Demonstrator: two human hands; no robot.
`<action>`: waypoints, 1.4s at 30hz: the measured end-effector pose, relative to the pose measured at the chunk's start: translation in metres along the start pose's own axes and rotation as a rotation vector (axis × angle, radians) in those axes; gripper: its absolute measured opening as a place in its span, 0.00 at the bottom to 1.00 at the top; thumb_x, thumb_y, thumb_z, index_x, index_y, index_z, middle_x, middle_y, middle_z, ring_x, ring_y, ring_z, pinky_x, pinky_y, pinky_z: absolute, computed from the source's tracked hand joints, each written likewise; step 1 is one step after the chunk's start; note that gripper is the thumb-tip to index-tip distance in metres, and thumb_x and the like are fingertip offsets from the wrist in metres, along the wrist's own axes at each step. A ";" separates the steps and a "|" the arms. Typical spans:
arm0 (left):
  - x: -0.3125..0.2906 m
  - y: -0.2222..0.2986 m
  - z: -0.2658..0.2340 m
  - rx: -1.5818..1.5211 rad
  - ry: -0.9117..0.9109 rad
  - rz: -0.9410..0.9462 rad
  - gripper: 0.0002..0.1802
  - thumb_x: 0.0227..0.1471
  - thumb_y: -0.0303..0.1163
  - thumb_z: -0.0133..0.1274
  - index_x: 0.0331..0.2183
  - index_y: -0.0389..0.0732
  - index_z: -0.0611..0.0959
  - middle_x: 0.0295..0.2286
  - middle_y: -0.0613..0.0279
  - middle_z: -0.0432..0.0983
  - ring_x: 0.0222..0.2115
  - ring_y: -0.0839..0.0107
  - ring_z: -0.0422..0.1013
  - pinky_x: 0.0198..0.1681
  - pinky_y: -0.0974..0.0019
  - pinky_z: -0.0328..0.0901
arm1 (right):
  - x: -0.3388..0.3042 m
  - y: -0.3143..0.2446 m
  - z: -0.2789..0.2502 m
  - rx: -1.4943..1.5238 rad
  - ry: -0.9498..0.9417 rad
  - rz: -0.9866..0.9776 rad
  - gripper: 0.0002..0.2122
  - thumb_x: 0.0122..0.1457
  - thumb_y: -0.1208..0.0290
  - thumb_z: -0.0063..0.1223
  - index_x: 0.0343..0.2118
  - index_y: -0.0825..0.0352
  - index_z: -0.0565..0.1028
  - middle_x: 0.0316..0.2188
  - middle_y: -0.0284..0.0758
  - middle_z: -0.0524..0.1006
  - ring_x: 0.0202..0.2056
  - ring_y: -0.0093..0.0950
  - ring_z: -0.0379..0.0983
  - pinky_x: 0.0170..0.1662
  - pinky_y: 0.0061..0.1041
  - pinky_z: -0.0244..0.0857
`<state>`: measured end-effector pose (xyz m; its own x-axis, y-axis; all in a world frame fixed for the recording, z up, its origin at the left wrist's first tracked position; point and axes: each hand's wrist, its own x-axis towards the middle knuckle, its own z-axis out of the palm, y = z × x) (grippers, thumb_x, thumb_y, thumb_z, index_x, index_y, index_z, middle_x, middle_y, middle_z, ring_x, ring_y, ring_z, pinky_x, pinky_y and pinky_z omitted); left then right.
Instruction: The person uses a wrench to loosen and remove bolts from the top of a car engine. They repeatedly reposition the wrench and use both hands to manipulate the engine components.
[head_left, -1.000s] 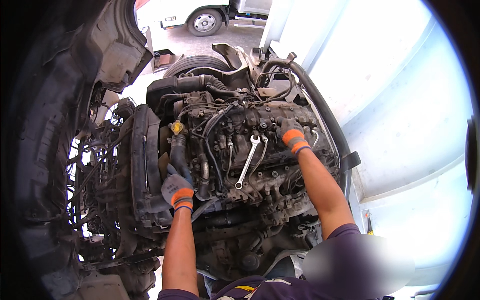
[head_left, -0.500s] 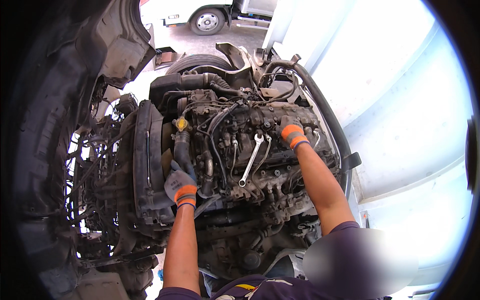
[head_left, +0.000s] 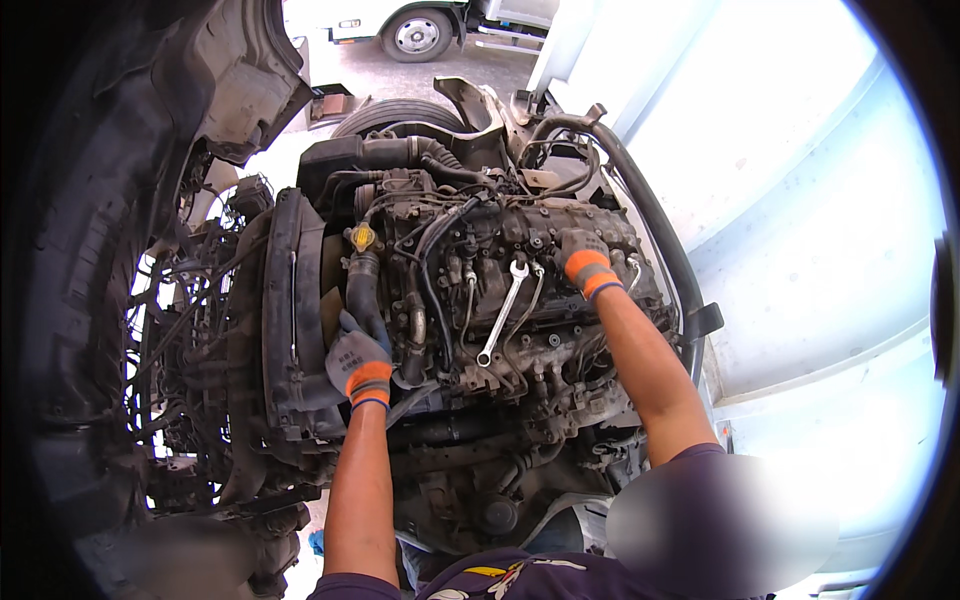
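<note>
My left hand, in a grey glove with an orange cuff, leans against the black radiator hose beside the yellow-labelled cap. Its visible fingers are stretched out along the hose; their undersides are hidden. My right hand, gloved alike, is on the top of the dirty engine. Its fingers are curled down among the parts, and what they grip cannot be made out. Between the hands a silver combination wrench lies slantwise on the engine, open end away from me, next to a metal fuel pipe.
A long thin metal rod lies on the radiator's top at left. A thick dark tube curves round the engine's right side, near a white panel. Beyond are a tyre and a parked white truck.
The view has shifted slightly, so the engine sits a little higher in the picture. Both hands stay at the same places, and the wrench lies as before.
</note>
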<state>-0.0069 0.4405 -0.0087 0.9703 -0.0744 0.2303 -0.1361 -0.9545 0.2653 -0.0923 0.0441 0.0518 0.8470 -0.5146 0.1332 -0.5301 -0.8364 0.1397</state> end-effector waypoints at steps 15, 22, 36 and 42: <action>0.014 0.080 -0.044 -0.915 0.442 0.363 0.14 0.56 0.31 0.56 0.44 0.39 0.82 0.38 0.50 0.82 0.43 0.52 0.77 0.48 0.55 0.70 | -0.053 -0.018 0.013 0.196 0.345 0.184 0.11 0.62 0.60 0.50 0.41 0.56 0.80 0.37 0.47 0.80 0.36 0.47 0.79 0.40 0.46 0.72; 0.079 0.259 0.023 -0.672 -0.262 0.966 0.12 0.53 0.43 0.57 0.38 0.51 0.88 0.39 0.60 0.83 0.43 0.56 0.76 0.50 0.55 0.68 | -0.054 -0.032 -0.014 0.132 -0.012 0.186 0.12 0.63 0.63 0.45 0.43 0.57 0.80 0.36 0.48 0.82 0.40 0.47 0.80 0.44 0.44 0.74; 0.074 0.292 0.084 -0.683 -0.526 0.874 0.23 0.48 0.55 0.60 0.38 0.49 0.90 0.45 0.54 0.78 0.51 0.49 0.67 0.58 0.55 0.60 | -0.103 -0.054 -0.002 0.539 0.826 0.425 0.13 0.60 0.65 0.56 0.46 0.60 0.79 0.31 0.47 0.80 0.35 0.49 0.77 0.39 0.43 0.71; 0.083 0.306 0.109 -0.619 -0.538 0.936 0.26 0.45 0.57 0.61 0.39 0.48 0.90 0.46 0.53 0.79 0.51 0.51 0.70 0.58 0.56 0.62 | -0.076 -0.022 0.022 0.441 0.735 0.348 0.09 0.62 0.62 0.53 0.37 0.60 0.78 0.31 0.46 0.80 0.34 0.49 0.76 0.38 0.45 0.70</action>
<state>0.0536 0.1107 -0.0107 0.3887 -0.9006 0.1948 -0.7489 -0.1857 0.6361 -0.1447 0.0973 0.0167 0.3248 -0.6275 0.7076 -0.5595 -0.7307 -0.3912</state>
